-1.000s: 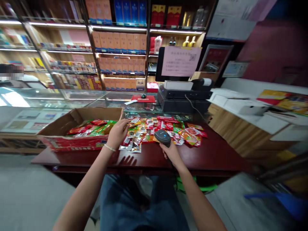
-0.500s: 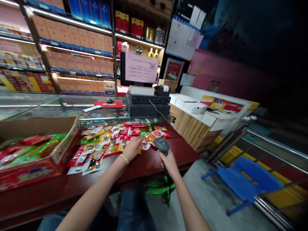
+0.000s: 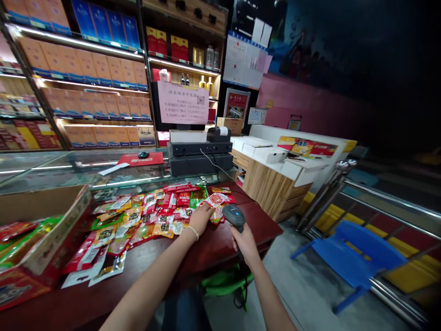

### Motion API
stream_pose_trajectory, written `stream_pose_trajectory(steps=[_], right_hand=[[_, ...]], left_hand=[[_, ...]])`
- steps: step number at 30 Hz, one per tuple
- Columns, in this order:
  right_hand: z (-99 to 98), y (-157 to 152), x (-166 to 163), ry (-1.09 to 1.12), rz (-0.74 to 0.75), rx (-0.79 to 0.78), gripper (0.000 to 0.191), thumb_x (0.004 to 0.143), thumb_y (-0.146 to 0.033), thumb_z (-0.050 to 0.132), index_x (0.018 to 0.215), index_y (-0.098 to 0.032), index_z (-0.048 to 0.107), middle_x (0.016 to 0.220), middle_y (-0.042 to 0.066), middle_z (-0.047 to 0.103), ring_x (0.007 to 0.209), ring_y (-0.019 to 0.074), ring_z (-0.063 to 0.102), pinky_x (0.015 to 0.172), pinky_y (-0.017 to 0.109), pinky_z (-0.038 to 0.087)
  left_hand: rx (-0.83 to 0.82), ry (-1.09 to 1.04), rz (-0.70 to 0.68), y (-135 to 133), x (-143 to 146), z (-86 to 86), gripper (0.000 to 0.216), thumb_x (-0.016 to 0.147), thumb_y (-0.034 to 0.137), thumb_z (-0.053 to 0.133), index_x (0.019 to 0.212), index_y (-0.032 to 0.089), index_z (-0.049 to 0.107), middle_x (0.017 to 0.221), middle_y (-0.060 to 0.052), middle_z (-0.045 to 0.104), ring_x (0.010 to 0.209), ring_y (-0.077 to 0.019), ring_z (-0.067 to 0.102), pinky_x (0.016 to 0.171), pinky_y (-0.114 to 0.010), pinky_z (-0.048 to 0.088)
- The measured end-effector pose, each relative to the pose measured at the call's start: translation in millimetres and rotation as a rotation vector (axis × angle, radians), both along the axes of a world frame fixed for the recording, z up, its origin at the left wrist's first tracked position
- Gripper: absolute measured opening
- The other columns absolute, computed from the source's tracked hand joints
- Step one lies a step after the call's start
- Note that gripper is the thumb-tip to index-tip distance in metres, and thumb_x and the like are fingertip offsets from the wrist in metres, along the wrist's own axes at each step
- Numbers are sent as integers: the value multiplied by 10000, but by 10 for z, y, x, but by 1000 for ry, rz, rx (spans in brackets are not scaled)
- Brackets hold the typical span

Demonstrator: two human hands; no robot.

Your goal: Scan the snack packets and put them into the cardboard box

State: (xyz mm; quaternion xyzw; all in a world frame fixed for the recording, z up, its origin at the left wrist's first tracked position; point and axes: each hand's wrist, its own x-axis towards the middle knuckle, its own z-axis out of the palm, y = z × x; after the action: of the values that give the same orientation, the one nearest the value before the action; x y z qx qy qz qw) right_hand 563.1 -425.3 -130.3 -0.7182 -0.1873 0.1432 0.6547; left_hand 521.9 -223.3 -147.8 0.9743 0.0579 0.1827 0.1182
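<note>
Our right hand (image 3: 244, 242) grips a barcode scanner (image 3: 234, 215), held just beside the snack packets (image 3: 138, 220) strewn over the red table (image 3: 215, 249). Our left hand (image 3: 200, 219) rests palm-down on the nearest packets — whether it pinches one, we cannot tell. A cardboard box (image 3: 51, 239) crowds the left end — a till (image 3: 200, 158) stands behind.

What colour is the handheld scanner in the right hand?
The handheld scanner is dark grey with a blue light; head view.

right hand (image 3: 244, 241) grips scanner (image 3: 234, 216) | left hand (image 3: 200, 217) on snack packets (image 3: 151, 216)
</note>
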Motion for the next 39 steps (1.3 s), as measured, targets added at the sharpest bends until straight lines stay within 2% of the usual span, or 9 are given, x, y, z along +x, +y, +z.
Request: stream_pose_trajectory(steps=[3,5,9,14,19,24,32,36,39], right_hand=[[-36,8,-6,1,2,3,374,755,-488,643,943,-214,472,444,-122,476,274,93,422,274,179,308],[-22,23,-44,-2,6,17,373,756,-494,644,937,-216,472,446,-119,480,280,95,429,280,182,320],[74,137,-223,-17,35,43,379,748,-506,657,922,-218,483,458,-114,487,292,93,441,292,181,329],[161,446,-549,-30,143,14,404,745,-514,667,957,-215,498,430,-114,480,290,112,446,287,191,336],[159,753,-911,-13,264,33,503,743,-515,681,1100,-212,500,450,-126,483,282,110,431,283,194,336],[124,996,-1264,-33,391,18,523,758,-522,674,1137,-207,500,459,-121,491,299,105,435,296,189,344],[-20,1228,-1559,-83,535,-28,625,771,-483,662,1288,-211,442,527,-108,538,296,92,421,290,188,344],[-77,1260,-1579,-96,574,-65,591,778,-466,668,1273,-221,458,555,-95,559,295,86,424,290,186,342],[-55,1270,-1585,-106,632,-109,608,794,-440,669,1325,-239,452,565,-86,574,301,93,443,294,190,351]], left_hand=[[-104,-25,44,12,-147,103,302,921,169,478,1168,229,640,1088,-106,704,1015,-223,651,878,-314,456],[-231,-100,166,71,-306,180,242,931,233,490,1125,233,636,947,-78,714,864,-207,668,744,-268,439],[-475,-296,422,326,-720,288,221,854,389,605,767,186,603,636,-10,593,611,-167,568,574,-239,330],[-818,-387,437,687,-1371,269,373,741,498,679,614,179,534,509,50,464,480,-105,425,497,-227,250],[-1139,-513,377,939,-2047,183,426,666,523,752,826,136,674,629,0,624,576,-139,550,558,-237,383],[-1345,-672,380,1119,-2503,-15,496,641,471,806,969,125,669,854,-65,720,743,-185,650,687,-283,495],[-1481,-933,363,1167,-2680,-119,457,737,445,760,1062,198,555,1017,-50,710,860,-166,682,743,-280,543],[-1528,-943,281,1156,-2688,-107,511,765,414,749,1189,221,539,1268,-95,649,1055,-211,668,840,-324,553],[-1550,-940,284,1160,-2687,-117,510,751,377,767,1177,215,538,1232,-94,669,1057,-215,672,861,-341,553]])
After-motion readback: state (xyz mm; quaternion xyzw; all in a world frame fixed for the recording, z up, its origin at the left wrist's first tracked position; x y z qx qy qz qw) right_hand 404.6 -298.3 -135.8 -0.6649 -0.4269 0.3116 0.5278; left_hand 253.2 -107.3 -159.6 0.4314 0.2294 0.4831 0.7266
